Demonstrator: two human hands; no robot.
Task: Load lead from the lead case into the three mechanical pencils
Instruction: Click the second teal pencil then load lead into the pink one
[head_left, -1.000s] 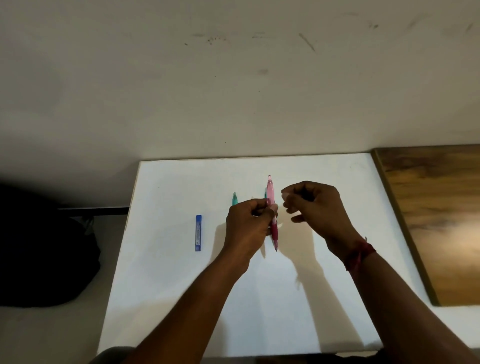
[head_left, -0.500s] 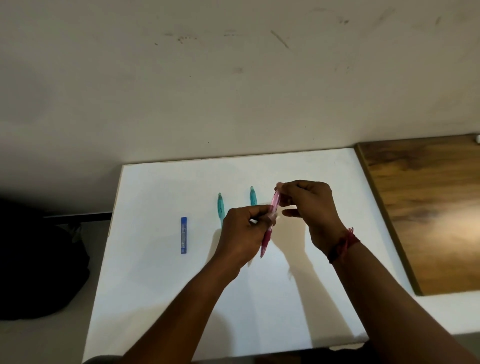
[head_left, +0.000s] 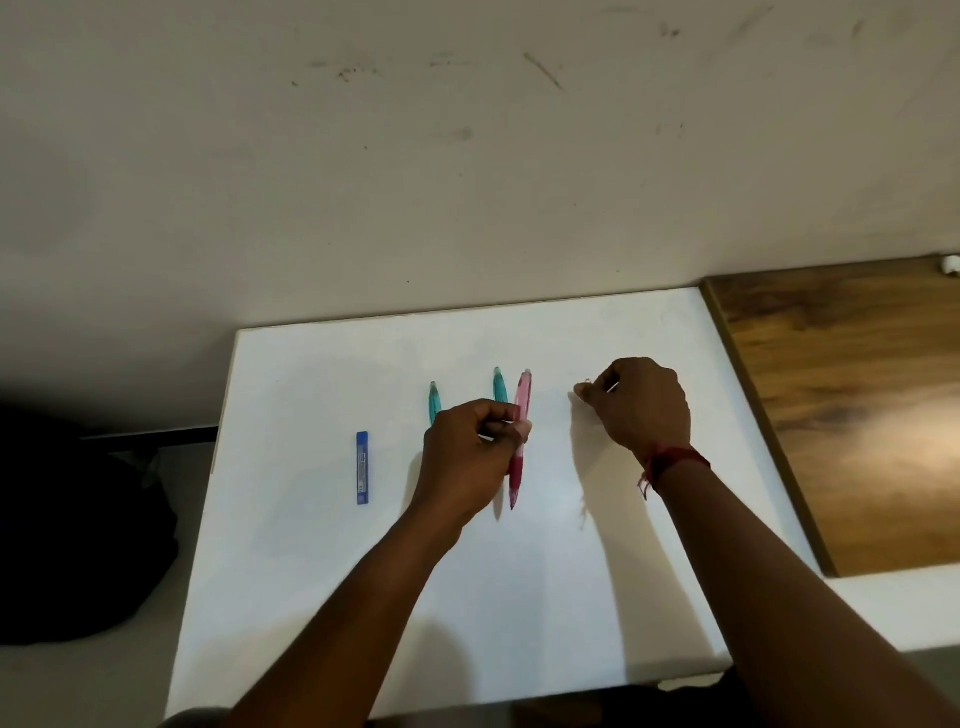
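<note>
Your left hand grips the pink translucent plastic mechanical pencil at mid-barrel, fingers curled round it, its darker tip pointing toward you above the white table top; your right hand, off to the right and apart from that pencil, has its fingers curled and pinches a small pale piece low over the table, too small to name, possibly the pencil's cap; behind your left hand lie 2 more, the left teal plastic mechanical pencil and the right teal plastic mechanical pencil, partly hidden by your knuckles; the slim blue plastic lead case lies flat well to the left, in neither hand. No lead shows anywhere; by the look of it, pencil 1 of 3 is only being opened, and the case must be fetched before any loading; whether the 2 teal pencils already hold lead cannot be told. A red thread circles your right wrist.
</note>
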